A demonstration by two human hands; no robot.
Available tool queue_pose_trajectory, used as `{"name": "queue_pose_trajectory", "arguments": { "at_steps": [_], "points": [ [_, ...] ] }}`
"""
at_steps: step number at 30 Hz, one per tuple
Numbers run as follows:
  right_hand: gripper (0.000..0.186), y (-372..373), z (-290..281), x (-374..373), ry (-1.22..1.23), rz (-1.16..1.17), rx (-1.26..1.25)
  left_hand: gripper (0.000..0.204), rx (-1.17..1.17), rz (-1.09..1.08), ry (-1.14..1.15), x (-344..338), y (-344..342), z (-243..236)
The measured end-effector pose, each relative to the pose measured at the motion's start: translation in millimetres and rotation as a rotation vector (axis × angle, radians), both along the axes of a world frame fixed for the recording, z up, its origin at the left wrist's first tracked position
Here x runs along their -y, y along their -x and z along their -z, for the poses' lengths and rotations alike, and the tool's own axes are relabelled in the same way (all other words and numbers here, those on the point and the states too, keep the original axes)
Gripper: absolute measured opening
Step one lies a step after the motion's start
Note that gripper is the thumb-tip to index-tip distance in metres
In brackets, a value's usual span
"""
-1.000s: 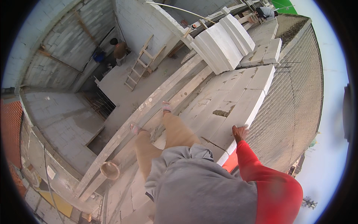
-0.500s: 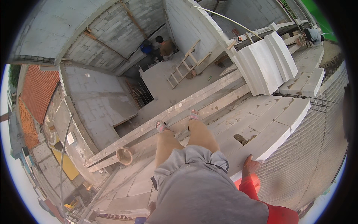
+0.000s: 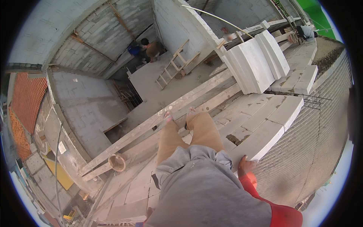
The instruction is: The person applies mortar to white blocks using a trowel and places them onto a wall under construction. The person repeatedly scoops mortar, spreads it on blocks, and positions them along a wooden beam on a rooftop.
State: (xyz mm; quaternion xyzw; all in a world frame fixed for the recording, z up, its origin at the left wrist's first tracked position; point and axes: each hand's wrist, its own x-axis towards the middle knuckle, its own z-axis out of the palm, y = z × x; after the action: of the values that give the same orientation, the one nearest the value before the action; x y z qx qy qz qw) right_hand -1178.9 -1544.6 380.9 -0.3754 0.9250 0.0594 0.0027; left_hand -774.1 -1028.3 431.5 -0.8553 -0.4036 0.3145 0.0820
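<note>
My right hand point(image 3: 246, 165), at the end of a red sleeve, rests on the outer edge of the pale block wall point(image 3: 261, 130). Its fingers and thumb look apart, and it lifts nothing. Close by, a rough hole point(image 3: 238, 140) breaks the wall's top. Only a sliver of my left hand point(image 3: 149, 212) shows beside my grey shirt at the lower edge; its fingers are hidden. I am seated on the wall, knees bent and feet at the long timber beams point(image 3: 162, 123). A round, mortar-stained bucket point(image 3: 117, 162) lies tilted beside the beams on the left.
White blocks point(image 3: 251, 64) stand stacked on the wall ahead right. Below are a wooden ladder point(image 3: 172, 66) and a crouching person point(image 3: 152, 50). Another person point(image 3: 305, 32) bends at the far right. Thin rebar point(image 3: 317, 102) sticks out near the corrugated sheeting point(image 3: 302, 151).
The view has shifted slightly, so the scene sits further left and higher. My knees have come up and my feet have drawn closer. My right hand stays on the wall edge.
</note>
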Motion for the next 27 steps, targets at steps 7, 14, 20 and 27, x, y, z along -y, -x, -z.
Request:
{"name": "queue_pose_trajectory", "arguments": {
  "at_steps": [7,14,20,27],
  "points": [
    [0.101,13,-38,32,-0.011,-0.105,0.281,0.065,-0.162,0.058,-0.024,18,-13,37],
    [0.084,109,-31,163,-0.048,-0.163,-0.028,0.041,-0.044,0.625,0.689,181,-27,216],
    [0.099,178,11,234,-0.252,-0.149,0.088,0.033,-0.187,0.961,0.829,337,63,212],
    [0.101,187,31,212,-0.273,-0.343,-0.401,0.038,-0.306,0.783,1.059,398,119,136]
  ]
}}
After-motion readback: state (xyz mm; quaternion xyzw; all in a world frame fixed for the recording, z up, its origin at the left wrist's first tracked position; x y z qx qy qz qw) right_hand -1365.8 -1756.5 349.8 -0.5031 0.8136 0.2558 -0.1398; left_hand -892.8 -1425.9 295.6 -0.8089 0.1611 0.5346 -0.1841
